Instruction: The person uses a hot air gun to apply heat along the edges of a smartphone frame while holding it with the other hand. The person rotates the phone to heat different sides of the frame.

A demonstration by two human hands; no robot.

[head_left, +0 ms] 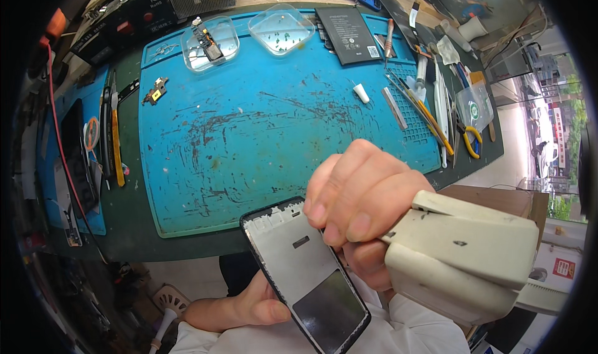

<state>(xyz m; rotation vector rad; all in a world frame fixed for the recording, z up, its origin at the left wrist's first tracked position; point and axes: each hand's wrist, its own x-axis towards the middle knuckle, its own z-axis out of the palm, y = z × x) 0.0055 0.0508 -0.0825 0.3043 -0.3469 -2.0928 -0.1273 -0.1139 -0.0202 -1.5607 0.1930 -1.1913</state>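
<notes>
My left hand [265,301] grips the left long edge of a phone's frame [277,245], its thumb lying along the side. The frame is tilted over my lap, its grey metal inner side up, with a dark rectangle in the lower half and white residue along the top rim. My right hand [367,198] is closed, with curled fingers overlapping the frame's upper right edge; what they pinch is hidden. A bulky cream plastic housing [461,248] covers my right wrist; I cannot tell whether this hand holds it.
On the blue work mat [261,167] are a black battery [347,36], two clear trays [281,33] [227,42] with small parts, a circuit piece [156,91] and a white cap [361,93]. Yellow-handled pliers [470,139] and tweezers [423,111] lie at the right.
</notes>
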